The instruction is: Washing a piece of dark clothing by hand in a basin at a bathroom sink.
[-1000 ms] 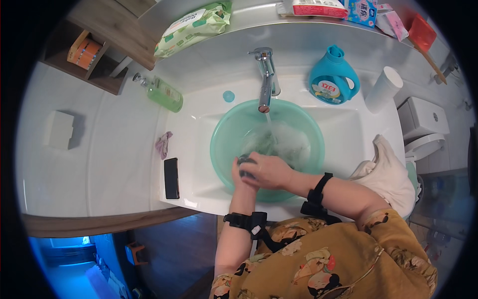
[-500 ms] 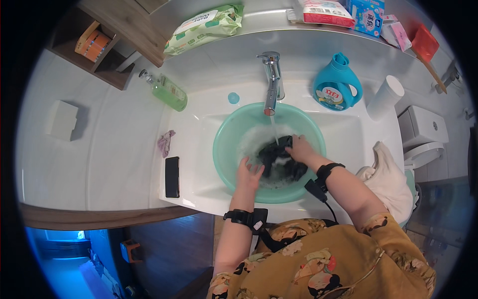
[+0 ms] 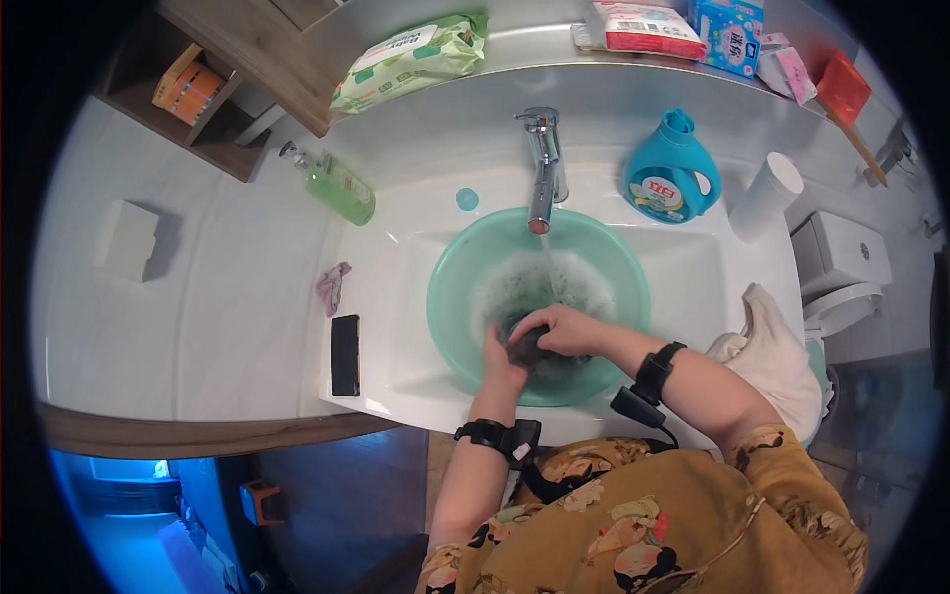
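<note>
In a green plastic basin (image 3: pixel 438 317), a wet dark cloth (image 3: pixel 527 350) is bunched between my two hands above foamy water. My right hand (image 3: pixel 564 331) curls over the cloth from the right, fingers bent around it. From the left, my left hand (image 3: pixel 502 358) presses against the cloth's other side; its fingers are partly hidden. A chrome faucet (image 3: pixel 542 163) above the basin runs a thin stream of water just beyond my right hand. What garment the cloth is cannot be made out.
The basin sits in a white sink (image 3: pixel 683 267). Around it are a blue detergent jug (image 3: pixel 663 178), a white bottle (image 3: pixel 767 193), a green pump bottle (image 3: pixel 336 186), a phone (image 3: pixel 344 356), a small pink cloth (image 3: pixel 333 287) and a cream cloth (image 3: pixel 772 356) at the right edge.
Both hands have come together on the dark cloth. My right hand has moved left and nearer to me, and the cloth is gathered into a smaller bunch at the basin's near side.
</note>
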The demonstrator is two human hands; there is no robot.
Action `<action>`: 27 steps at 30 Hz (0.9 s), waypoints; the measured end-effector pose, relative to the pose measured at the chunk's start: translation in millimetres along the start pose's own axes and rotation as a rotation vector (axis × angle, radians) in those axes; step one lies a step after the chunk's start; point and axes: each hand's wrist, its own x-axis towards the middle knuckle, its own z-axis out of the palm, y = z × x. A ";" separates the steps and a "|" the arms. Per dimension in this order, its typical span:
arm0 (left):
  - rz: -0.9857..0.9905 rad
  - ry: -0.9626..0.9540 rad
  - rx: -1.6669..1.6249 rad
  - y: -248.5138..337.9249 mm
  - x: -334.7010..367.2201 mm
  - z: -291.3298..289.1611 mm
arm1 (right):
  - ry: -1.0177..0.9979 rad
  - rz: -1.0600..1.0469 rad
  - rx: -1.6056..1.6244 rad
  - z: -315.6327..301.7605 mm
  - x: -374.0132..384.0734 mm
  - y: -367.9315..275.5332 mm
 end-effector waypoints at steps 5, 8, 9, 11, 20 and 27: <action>0.002 -0.083 -0.103 10.7 6.4 -8.3 | 0.032 -0.413 -0.082 12.8 -15.0 -25.4; -0.028 -0.302 -0.136 14.4 4.7 -12.7 | 0.270 -0.542 -0.462 34.1 -23.5 -32.3; -0.012 -0.364 -0.098 17.0 4.8 -15.3 | 0.268 -0.544 -0.461 37.5 -25.7 -39.6; 0.005 -0.422 -0.061 16.2 5.9 -18.0 | 0.381 -0.579 -0.645 41.8 -28.7 -50.2; 0.148 -0.076 -0.006 -1.9 7.1 19.0 | 0.429 -0.242 -0.508 7.2 16.2 17.1; 0.123 -0.086 0.303 2.8 -6.0 36.3 | 0.602 0.219 -0.585 -39.7 23.3 130.7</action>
